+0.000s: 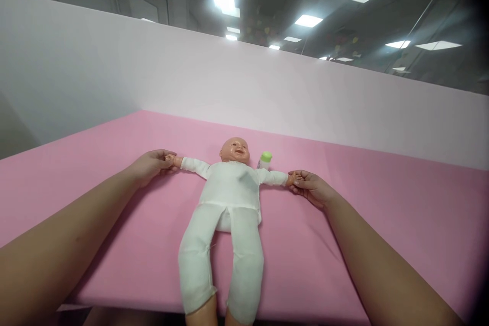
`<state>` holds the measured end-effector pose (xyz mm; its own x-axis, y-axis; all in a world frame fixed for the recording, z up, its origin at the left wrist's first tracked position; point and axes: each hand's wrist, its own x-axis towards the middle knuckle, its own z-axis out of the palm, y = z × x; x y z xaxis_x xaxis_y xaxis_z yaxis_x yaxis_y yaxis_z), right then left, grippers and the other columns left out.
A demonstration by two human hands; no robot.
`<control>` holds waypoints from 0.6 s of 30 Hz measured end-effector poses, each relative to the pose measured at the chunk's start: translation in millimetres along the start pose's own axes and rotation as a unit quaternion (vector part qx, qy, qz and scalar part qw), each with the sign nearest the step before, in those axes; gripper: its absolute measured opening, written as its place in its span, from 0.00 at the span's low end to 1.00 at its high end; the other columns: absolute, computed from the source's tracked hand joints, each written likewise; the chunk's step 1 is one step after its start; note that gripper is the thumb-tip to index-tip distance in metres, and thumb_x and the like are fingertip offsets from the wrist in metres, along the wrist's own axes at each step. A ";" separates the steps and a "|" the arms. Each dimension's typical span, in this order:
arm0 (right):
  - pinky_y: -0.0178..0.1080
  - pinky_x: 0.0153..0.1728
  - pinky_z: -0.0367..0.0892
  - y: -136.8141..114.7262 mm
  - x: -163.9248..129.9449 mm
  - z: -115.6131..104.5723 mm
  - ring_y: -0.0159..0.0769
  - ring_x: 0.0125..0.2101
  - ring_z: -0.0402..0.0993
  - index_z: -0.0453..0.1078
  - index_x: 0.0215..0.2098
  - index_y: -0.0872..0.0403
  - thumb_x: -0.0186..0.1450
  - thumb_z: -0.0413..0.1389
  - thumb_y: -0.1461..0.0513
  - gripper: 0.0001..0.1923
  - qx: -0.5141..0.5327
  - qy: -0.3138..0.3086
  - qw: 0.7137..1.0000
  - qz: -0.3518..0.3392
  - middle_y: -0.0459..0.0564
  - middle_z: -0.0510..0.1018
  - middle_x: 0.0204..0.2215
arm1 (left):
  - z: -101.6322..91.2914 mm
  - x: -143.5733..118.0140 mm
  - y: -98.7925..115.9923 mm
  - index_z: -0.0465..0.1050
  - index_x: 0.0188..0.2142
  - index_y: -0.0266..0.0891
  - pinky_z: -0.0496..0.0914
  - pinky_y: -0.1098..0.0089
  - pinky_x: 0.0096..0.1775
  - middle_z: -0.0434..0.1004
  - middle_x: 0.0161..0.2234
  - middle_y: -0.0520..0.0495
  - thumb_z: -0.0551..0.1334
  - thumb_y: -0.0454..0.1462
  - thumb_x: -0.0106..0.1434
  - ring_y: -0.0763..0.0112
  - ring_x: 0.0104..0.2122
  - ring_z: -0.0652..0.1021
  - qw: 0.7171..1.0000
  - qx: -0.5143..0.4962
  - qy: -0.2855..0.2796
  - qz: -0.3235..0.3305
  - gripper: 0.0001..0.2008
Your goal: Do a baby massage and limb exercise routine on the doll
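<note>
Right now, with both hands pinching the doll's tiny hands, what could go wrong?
1. The white-clothed plastic baby doll has its legs over the pink table's front edge; pulling could slide it off.
2. The small green-capped bottle stands close to the doll's arm, near the right hand; it might tip.
3. The left hand holds only fingertips; grip may slip.

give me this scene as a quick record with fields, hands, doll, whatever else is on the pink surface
left hand: left hand, fingers closed on the doll's small hand at the left of the picture
right hand: right hand, fingers closed on the doll's other small hand
doll: plastic-headed baby doll in a white cloth suit, lying face up, arms spread wide, legs reaching the near edge
surface: pink cloth-covered table
nearby: small white bottle with a green cap, upright just behind the doll's arm
backdrop: pale pink partition wall
</note>
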<state>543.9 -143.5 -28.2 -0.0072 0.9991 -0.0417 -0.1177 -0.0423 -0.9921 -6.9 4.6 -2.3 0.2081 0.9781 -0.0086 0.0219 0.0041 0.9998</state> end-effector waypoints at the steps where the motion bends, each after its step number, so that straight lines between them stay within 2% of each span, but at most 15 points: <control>1: 0.37 0.36 0.74 -0.9 -0.3 0.9 0.33 0.31 0.75 0.78 0.46 0.53 0.57 0.75 0.60 0.20 -0.006 -0.006 1.000 -0.004 0.49 0.80 0.37 | -0.8 0.2 -0.5 0.81 0.42 0.36 0.79 0.67 0.41 0.85 0.38 0.39 0.82 0.42 0.43 0.62 0.36 0.84 1.000 0.003 -0.001 -0.001 0.27; 5: 0.37 0.33 0.69 -3.7 -0.8 3.7 0.33 0.29 0.72 0.75 0.38 0.53 0.54 0.76 0.61 0.18 -0.034 -0.008 0.999 -0.001 0.46 0.78 0.33 | -3.0 0.6 -1.3 0.80 0.37 0.38 0.76 0.70 0.34 0.84 0.33 0.43 0.81 0.44 0.45 0.65 0.32 0.82 0.999 0.036 0.008 0.003 0.22; 10: 0.35 0.30 0.65 -2.9 0.0 4.0 0.32 0.27 0.69 0.71 0.35 0.51 0.57 0.75 0.59 0.18 -0.051 -0.006 0.999 -0.001 0.45 0.77 0.30 | -2.5 1.6 -2.3 0.79 0.34 0.40 0.71 0.73 0.28 0.81 0.28 0.46 0.79 0.49 0.49 0.69 0.27 0.78 0.997 0.067 0.031 0.007 0.21; 14: 0.34 0.26 0.60 0.6 3.6 4.1 0.30 0.24 0.66 0.69 0.34 0.51 0.58 0.74 0.56 0.18 -0.050 0.011 0.999 -0.004 0.43 0.75 0.27 | -1.2 3.0 -3.1 0.78 0.34 0.40 0.70 0.74 0.27 0.79 0.26 0.48 0.77 0.51 0.52 0.71 0.26 0.76 0.998 0.048 0.050 -0.001 0.21; 18: 0.33 0.23 0.58 3.3 7.9 7.3 0.29 0.22 0.63 0.69 0.33 0.52 0.64 0.69 0.48 0.19 -0.056 0.035 0.998 -0.006 0.42 0.70 0.24 | 0.7 3.3 -2.0 0.80 0.38 0.38 0.73 0.73 0.30 0.80 0.30 0.46 0.73 0.50 0.57 0.70 0.28 0.78 0.998 0.035 0.056 -0.011 0.19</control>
<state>536.2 -135.8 -30.8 0.0633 0.9974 -0.0348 -0.0056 -0.0345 -0.9994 -5.6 7.7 -4.3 0.0966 0.9950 -0.0250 0.0944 0.0158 0.9954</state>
